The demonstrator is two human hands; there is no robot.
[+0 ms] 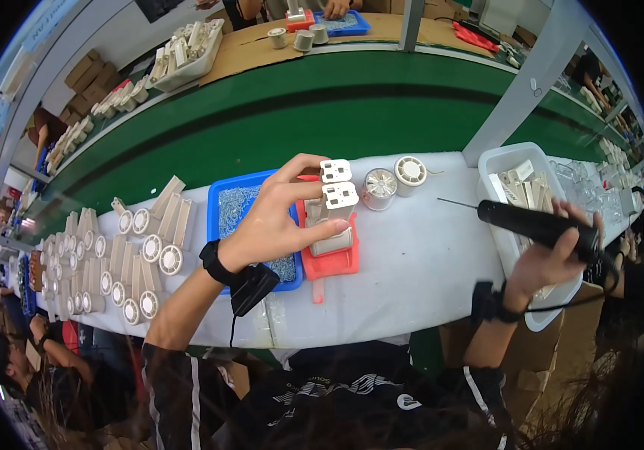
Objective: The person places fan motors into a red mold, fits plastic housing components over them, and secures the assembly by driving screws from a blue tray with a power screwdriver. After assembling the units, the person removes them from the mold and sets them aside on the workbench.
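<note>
White housing (339,198) is looking half-done, left hand (271,219) pinching it, right hand (541,264) gripping a screwdriver (520,220), finished-looking units (151,247) lining the worktop's (427,262) left edge.

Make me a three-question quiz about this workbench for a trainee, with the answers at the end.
1. Which hand holds the black screwdriver?

2. True or false: the blue tray lies to the right of the red holder.

3. What does the pale bin at the right hold?
A) Blue caps
B) Cream-coloured parts
C) Coiled black cables

Key:
1. The right hand.
2. False; it lies to the left.
3. B.
</note>
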